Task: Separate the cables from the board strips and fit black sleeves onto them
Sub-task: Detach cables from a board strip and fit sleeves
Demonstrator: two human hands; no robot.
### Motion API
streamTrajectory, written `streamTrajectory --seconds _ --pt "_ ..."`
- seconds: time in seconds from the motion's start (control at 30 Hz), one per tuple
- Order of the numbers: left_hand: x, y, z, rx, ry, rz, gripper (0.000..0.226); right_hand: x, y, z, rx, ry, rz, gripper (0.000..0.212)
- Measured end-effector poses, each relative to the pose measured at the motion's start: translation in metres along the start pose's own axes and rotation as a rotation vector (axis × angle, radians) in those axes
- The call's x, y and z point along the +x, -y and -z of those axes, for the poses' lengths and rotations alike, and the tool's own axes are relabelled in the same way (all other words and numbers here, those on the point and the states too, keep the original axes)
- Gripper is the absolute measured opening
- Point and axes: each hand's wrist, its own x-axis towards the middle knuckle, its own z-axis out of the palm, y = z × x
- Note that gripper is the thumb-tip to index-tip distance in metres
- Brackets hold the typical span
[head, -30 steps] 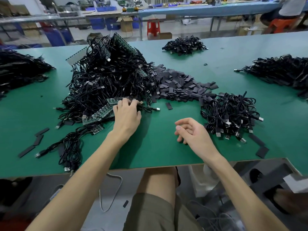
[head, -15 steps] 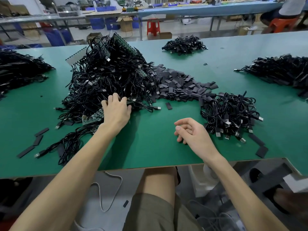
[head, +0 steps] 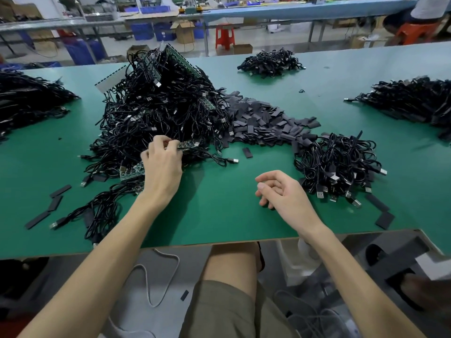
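At the table's front edge, the right hand (head: 283, 193) rests on the green table (head: 219, 215), fingers loosely curled and holding nothing. A little further in and to the left, the left hand (head: 162, 167) reaches into the foot of the cable heap (head: 158, 106), its fingertips pinching one end of a green board strip (head: 190, 144) that lies among the black cables. Another strip (head: 130, 170) pokes out just left of that hand. A few loose sleeves (head: 55, 203) lie apart near the left edge. Right of the right hand sits a smaller cable bundle (head: 339, 162). Behind it, touching the heap, spreads the sleeve pile (head: 263, 118). Further back lies a far cable pile (head: 271, 61).
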Motion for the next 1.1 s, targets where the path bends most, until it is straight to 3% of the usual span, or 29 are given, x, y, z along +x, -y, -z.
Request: streamTrajectory --seconds 0.17,0.53,0.67,0.83,0.9,1.1 --pt "0.005 0.014 0.017 0.289 0.188 0.213 0.029 0.0 -0.002 -0.001 -0.003 0.003 0.003 0.008" --pt "0.014 0.018 0.022 0.359 0.321 0.096 0.017 -0.001 -0.001 0.001 -0.015 0.001 -0.002 0.01" --pt "0.013 0.021 0.019 0.318 0.301 0.085 0.019 0.0 -0.001 0.001 -0.02 0.004 -0.001 0.01" --pt "0.014 0.015 0.017 0.222 0.182 0.135 0.046 0.001 -0.002 0.001 -0.024 0.006 0.005 0.01" --pt "0.015 0.015 0.015 0.135 0.12 0.143 0.047 0.001 -0.002 0.0 -0.025 0.008 0.006 0.011" --pt "0.028 0.018 0.02 -0.698 0.171 0.523 0.041 0.002 -0.004 -0.001 -0.033 0.004 0.01 0.011"
